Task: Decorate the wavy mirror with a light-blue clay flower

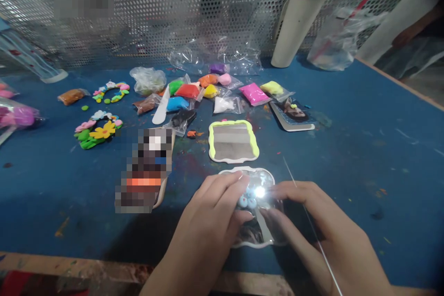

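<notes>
A white-rimmed hand mirror (263, 237) lies near the table's front edge, its face reflecting a bright glare. Light blue clay balls (247, 201) form a small cluster above the mirror's face. My left hand (211, 212) curls over the mirror's left side, thumb and fingertips around this clay cluster. From the right, my right hand (319, 222) reaches in, index finger and thumb apart at the mirror's right side, with nothing visible between them. Just beyond lies a second mirror (231, 141), its frame partly covered with neon yellow clay.
Bagged coloured clay (187, 91) lies behind the mirrors, near a white spatula (161, 110). Left are a phone (145, 171) and two decorated rings (99, 129). A small booklet-like item (293, 115) lies right; a tumbler (298, 23) stands behind, before a perforated metal panel (149, 4).
</notes>
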The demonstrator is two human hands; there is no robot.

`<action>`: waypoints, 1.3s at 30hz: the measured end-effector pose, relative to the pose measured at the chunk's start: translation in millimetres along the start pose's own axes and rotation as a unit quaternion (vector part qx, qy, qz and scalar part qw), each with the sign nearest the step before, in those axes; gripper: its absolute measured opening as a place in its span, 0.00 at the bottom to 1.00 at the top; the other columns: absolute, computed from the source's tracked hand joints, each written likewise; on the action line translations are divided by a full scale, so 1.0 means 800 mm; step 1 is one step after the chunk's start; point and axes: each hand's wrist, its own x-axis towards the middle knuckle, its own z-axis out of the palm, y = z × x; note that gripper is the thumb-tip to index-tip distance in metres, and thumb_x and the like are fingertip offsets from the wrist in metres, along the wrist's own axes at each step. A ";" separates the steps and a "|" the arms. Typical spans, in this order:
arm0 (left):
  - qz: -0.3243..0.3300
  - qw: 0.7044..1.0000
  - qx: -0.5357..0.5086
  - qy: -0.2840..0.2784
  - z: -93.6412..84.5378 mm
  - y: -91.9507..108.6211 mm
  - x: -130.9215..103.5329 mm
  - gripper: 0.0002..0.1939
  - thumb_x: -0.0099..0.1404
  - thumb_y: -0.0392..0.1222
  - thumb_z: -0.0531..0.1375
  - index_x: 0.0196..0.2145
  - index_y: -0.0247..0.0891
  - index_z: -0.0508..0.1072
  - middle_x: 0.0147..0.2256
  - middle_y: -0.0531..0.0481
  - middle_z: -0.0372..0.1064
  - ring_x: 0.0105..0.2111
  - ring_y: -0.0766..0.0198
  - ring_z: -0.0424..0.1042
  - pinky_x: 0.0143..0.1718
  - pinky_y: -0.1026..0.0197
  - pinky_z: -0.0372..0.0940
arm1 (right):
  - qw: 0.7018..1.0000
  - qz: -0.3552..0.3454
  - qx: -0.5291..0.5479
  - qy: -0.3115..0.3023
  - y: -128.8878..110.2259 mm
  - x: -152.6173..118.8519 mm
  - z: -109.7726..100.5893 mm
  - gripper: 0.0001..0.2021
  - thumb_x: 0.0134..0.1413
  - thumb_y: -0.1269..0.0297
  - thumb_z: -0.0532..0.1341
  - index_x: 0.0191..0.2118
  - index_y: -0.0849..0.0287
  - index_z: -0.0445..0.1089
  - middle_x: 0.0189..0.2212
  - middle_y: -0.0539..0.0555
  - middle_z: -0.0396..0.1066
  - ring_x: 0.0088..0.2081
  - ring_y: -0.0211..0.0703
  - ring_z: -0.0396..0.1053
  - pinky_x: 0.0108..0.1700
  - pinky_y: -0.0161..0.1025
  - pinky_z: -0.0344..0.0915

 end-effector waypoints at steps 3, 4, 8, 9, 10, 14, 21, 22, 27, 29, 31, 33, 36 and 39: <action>-0.018 0.999 0.022 0.017 -0.004 0.000 0.000 0.21 0.61 0.32 0.62 0.52 0.37 0.66 0.49 0.46 0.69 0.48 0.56 0.67 0.49 0.51 0.66 | 0.999 -0.025 -0.022 -0.022 0.003 0.002 0.002 0.04 0.57 0.67 0.58 0.39 0.52 0.66 0.37 0.51 0.72 0.38 0.42 0.72 0.37 0.36 0.72; -0.027 0.999 0.028 0.017 -0.005 0.000 0.000 0.20 0.61 0.33 0.62 0.52 0.37 0.66 0.49 0.46 0.69 0.48 0.55 0.67 0.48 0.50 0.67 | 0.999 -0.033 -0.027 -0.027 0.004 0.002 0.004 0.05 0.57 0.67 0.59 0.40 0.52 0.66 0.38 0.51 0.72 0.39 0.42 0.72 0.39 0.38 0.72; -0.048 0.998 0.048 0.001 -0.007 0.002 0.001 0.19 0.60 0.34 0.63 0.49 0.37 0.70 0.48 0.45 0.70 0.47 0.54 0.68 0.47 0.48 0.68 | 0.996 -0.049 -0.053 -0.045 0.009 0.001 0.010 0.12 0.55 0.65 0.62 0.46 0.51 0.65 0.43 0.52 0.72 0.45 0.46 0.69 0.43 0.44 0.72; -0.047 0.998 0.051 -0.001 -0.007 0.002 0.001 0.18 0.60 0.33 0.64 0.48 0.37 0.70 0.48 0.45 0.70 0.47 0.53 0.68 0.46 0.48 0.68 | 0.996 -0.054 -0.059 -0.046 0.011 0.001 0.011 0.13 0.56 0.64 0.61 0.48 0.51 0.65 0.44 0.52 0.72 0.46 0.47 0.69 0.44 0.45 0.71; -0.044 0.998 0.051 -0.004 -0.006 0.002 0.001 0.17 0.60 0.33 0.63 0.47 0.37 0.71 0.47 0.45 0.70 0.46 0.53 0.68 0.46 0.48 0.68 | 0.995 -0.062 -0.065 -0.044 0.012 0.001 0.012 0.14 0.56 0.64 0.61 0.49 0.51 0.65 0.45 0.53 0.72 0.47 0.47 0.69 0.44 0.46 0.71; -0.035 0.998 0.052 0.002 -0.004 0.003 0.002 0.15 0.60 0.32 0.63 0.45 0.38 0.73 0.47 0.45 0.71 0.46 0.53 0.68 0.45 0.47 0.69 | 0.989 -0.107 -0.097 -0.029 0.018 0.001 0.017 0.18 0.58 0.65 0.59 0.54 0.52 0.63 0.51 0.54 0.72 0.51 0.49 0.69 0.48 0.52 0.70; -0.021 0.999 0.045 0.008 -0.003 0.004 0.004 0.16 0.60 0.31 0.62 0.47 0.35 0.72 0.46 0.44 0.71 0.45 0.53 0.68 0.45 0.47 0.69 | 0.978 -0.152 -0.140 -0.031 0.024 0.004 0.021 0.14 0.61 0.66 0.55 0.52 0.53 0.64 0.51 0.52 0.73 0.54 0.52 0.68 0.52 0.63 0.65; -0.018 0.999 0.042 0.007 -0.002 0.003 0.004 0.16 0.61 0.31 0.62 0.47 0.35 0.72 0.46 0.44 0.71 0.45 0.53 0.68 0.45 0.47 0.69 | 0.978 -0.151 -0.140 -0.032 0.024 0.004 0.021 0.14 0.61 0.66 0.55 0.52 0.52 0.65 0.51 0.51 0.73 0.54 0.51 0.68 0.52 0.64 0.65; -0.009 0.999 0.035 0.005 -0.003 0.002 0.001 0.17 0.61 0.29 0.61 0.49 0.35 0.71 0.48 0.43 0.70 0.46 0.53 0.67 0.45 0.48 0.69 | 0.980 -0.143 -0.135 -0.022 0.022 0.006 0.022 0.13 0.60 0.65 0.57 0.50 0.51 0.66 0.49 0.50 0.74 0.52 0.52 0.70 0.50 0.63 0.66; -0.012 0.999 0.035 0.005 -0.003 0.002 0.001 0.18 0.61 0.28 0.61 0.49 0.35 0.70 0.48 0.43 0.70 0.46 0.53 0.67 0.46 0.48 0.68 | 0.981 -0.141 -0.133 -0.022 0.021 0.007 0.022 0.13 0.60 0.65 0.57 0.50 0.51 0.67 0.49 0.50 0.74 0.52 0.53 0.70 0.48 0.62 0.68; -0.016 0.999 0.035 0.001 -0.003 0.002 0.001 0.18 0.61 0.29 0.61 0.49 0.35 0.70 0.48 0.43 0.70 0.46 0.54 0.66 0.46 0.48 0.68 | 0.981 -0.139 -0.130 -0.021 0.019 0.008 0.022 0.12 0.60 0.66 0.57 0.49 0.52 0.68 0.48 0.50 0.75 0.51 0.53 0.71 0.47 0.62 0.69; -0.014 0.999 0.035 -0.001 -0.003 0.002 0.002 0.17 0.62 0.29 0.60 0.49 0.34 0.70 0.48 0.43 0.70 0.46 0.53 0.66 0.46 0.48 0.68 | 0.982 -0.138 -0.126 -0.013 0.018 0.010 0.021 0.11 0.60 0.66 0.57 0.48 0.52 0.68 0.47 0.51 0.75 0.50 0.53 0.72 0.45 0.61 0.70; -0.007 0.999 0.033 0.005 -0.002 0.001 0.002 0.16 0.62 0.29 0.60 0.49 0.34 0.71 0.48 0.42 0.70 0.46 0.53 0.66 0.46 0.48 0.68 | 0.984 -0.135 -0.116 -0.005 0.016 0.011 0.021 0.11 0.59 0.65 0.58 0.48 0.54 0.69 0.47 0.52 0.75 0.49 0.53 0.71 0.44 0.58 0.71; -0.009 0.999 0.035 0.005 -0.002 0.001 0.001 0.16 0.62 0.29 0.60 0.49 0.33 0.71 0.48 0.42 0.70 0.46 0.53 0.67 0.46 0.48 0.68 | 0.986 -0.127 -0.107 -0.012 0.016 0.010 0.022 0.12 0.57 0.66 0.60 0.48 0.55 0.70 0.47 0.52 0.75 0.51 0.52 0.70 0.45 0.55 0.72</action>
